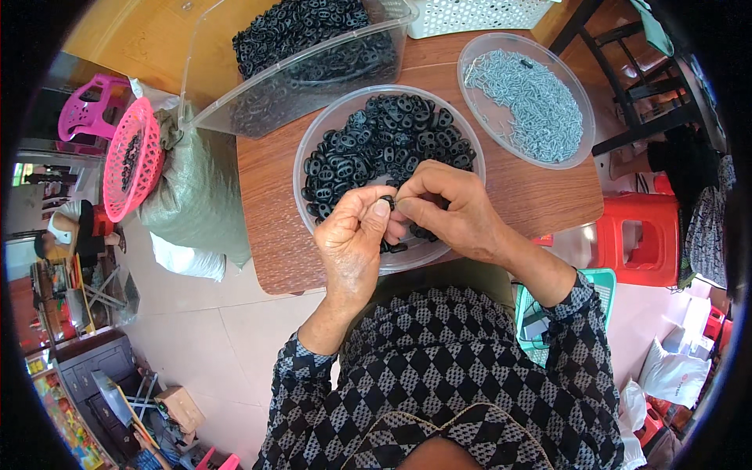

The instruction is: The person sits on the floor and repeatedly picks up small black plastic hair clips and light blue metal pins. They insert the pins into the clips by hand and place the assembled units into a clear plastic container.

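Over the near part of a round clear tray [301, 168] of black parts, both hands meet at the fingertips. My left hand [350, 239] is closed, pinching a small black two-holed plastic piece [387, 202] between thumb and fingers. Right beside it, my right hand [454, 205] is closed in a pinch against that piece; whatever sits between its fingertips is too small to make out. Many loose black two-holed plastic pieces [384, 137] like cord locks fill the tray. To the right, a second round tray [475, 56] holds small silvery metal pieces [540, 102] resembling springs.
A clear bin [235, 98] of more black pieces stands at the table's far left, beside a white perforated basket [478, 19]. Left of the wooden table [270, 243], a pink basket [129, 160] rests on a sack [200, 184]. A red stool [638, 239] stands at right.
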Demonstrator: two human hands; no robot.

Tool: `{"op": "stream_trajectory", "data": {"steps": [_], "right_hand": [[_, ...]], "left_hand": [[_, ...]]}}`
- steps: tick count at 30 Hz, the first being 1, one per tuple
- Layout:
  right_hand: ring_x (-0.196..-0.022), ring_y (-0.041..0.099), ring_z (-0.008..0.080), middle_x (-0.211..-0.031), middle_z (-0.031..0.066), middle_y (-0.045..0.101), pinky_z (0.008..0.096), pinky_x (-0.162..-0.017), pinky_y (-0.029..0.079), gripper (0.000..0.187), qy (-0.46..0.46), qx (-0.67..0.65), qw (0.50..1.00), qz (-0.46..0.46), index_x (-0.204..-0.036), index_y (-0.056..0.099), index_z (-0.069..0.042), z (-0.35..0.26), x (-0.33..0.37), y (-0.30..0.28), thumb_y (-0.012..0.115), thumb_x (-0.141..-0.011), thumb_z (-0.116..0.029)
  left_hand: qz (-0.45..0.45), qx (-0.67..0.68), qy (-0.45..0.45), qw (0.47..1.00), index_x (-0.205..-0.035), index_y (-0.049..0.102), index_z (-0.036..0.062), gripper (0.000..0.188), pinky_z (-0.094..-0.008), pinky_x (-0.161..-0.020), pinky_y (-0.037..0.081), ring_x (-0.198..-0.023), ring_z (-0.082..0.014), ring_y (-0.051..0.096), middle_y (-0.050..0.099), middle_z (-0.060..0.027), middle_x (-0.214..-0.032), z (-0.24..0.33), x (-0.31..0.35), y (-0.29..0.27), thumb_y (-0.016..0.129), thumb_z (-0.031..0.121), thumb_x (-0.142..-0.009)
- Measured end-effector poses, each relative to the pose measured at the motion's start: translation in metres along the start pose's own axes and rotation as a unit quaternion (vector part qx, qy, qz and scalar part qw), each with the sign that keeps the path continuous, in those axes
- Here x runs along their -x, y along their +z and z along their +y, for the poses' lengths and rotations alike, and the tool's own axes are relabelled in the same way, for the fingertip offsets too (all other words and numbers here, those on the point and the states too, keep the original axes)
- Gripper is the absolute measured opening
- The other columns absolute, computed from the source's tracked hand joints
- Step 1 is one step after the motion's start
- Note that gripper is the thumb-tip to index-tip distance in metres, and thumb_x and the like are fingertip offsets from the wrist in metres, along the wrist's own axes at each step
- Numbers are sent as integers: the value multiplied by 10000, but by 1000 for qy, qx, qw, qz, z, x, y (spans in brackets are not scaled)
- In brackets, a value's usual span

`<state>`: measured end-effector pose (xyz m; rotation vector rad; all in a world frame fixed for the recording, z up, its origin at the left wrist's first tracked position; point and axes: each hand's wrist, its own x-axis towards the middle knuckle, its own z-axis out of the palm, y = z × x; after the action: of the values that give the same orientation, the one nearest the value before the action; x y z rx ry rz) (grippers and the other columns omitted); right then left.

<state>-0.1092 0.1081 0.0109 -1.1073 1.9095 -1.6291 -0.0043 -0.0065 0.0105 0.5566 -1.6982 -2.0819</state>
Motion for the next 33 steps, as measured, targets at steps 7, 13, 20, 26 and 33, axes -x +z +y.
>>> {"op": "stream_trajectory", "data": {"steps": [7, 13, 20, 26, 33], "right_hand": [[-604, 482, 211, -649, 67, 497, 331, -552, 383, 102, -107, 82, 991, 8, -697, 525, -31, 5, -3, 4, 590, -772, -57], [-622, 498, 265, -638, 85, 490, 367, -577, 402, 135, -145, 110, 983, 19, -679, 497, -45, 10, -4, 11, 590, -772, -77], [-628, 523, 222, -654, 74, 536, 338, -572, 416, 86, -63, 64, 996, 22, -720, 551, -29, -2, -5, 7, 621, -750, -70], [-624, 533, 195, -657, 68, 549, 327, -576, 424, 69, 50, -12, 999, 15, -723, 558, -27, -7, -3, 11, 618, -741, -57], [-587, 502, 243, -631, 82, 511, 355, -548, 397, 118, -117, 87, 989, 14, -667, 510, -32, 9, -4, 12, 601, -738, -51]], "left_hand": [[10, -65, 50, 997, -946, 568, -63, 128, -203, -514, 458, -581, -93, 543, 597, -70, -717, -2, 4, 5, 524, 47, -899], [-3, 22, 34, 999, -980, 555, -51, 135, -190, -530, 454, -605, -74, 545, 596, -52, -734, -12, 6, 0, 491, 51, -917], [-6, 19, 27, 999, -1029, 540, -56, 166, -198, -562, 469, -638, -78, 564, 600, -55, -760, -7, 3, -3, 483, 59, -924], [-4, -8, 22, 1000, -1030, 550, -44, 159, -193, -557, 461, -636, -72, 564, 601, -46, -754, -5, 4, -4, 474, 46, -922], [11, -44, 64, 997, -1014, 559, -27, 142, -186, -523, 454, -608, -62, 558, 596, -36, -738, -14, 8, -1, 471, 29, -918]]}}
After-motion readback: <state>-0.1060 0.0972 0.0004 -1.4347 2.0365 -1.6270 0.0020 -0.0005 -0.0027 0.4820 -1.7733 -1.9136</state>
